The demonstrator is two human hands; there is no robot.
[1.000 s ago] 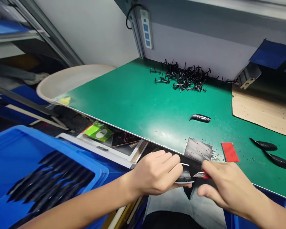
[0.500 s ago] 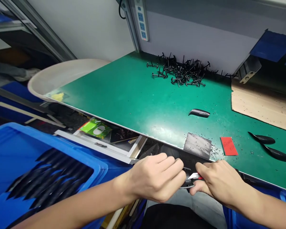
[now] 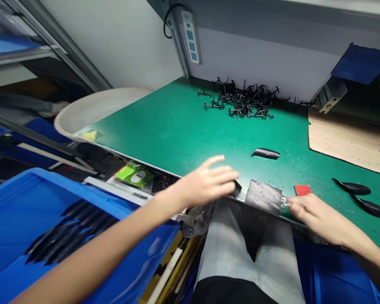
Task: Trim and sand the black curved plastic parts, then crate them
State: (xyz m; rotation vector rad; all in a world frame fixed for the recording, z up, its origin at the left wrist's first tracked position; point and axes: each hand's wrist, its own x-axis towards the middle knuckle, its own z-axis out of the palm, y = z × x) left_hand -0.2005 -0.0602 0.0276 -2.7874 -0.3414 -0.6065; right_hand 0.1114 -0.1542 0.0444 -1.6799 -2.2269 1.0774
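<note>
My left hand reaches over the front edge of the green mat. It is blurred, with the fingers together and the index finger raised. A small black piece shows at its fingertips. My right hand rests at the mat's edge with curled fingers, and a small silvery tip sticks out of them. Between the hands lies a grey square sheet dusted with black crumbs. A red card lies just behind my right hand.
A black curved part lies mid-mat, with two black leaf-shaped parts to the right. A pile of black sprues sits by the back wall. Cardboard covers the right. A blue bin holding several black parts stands on the left, with a beige tray behind it.
Both hands have separated and risen from below the table edge. The left moved up and forward over the mat; the right moved right to the edge near the red card.
</note>
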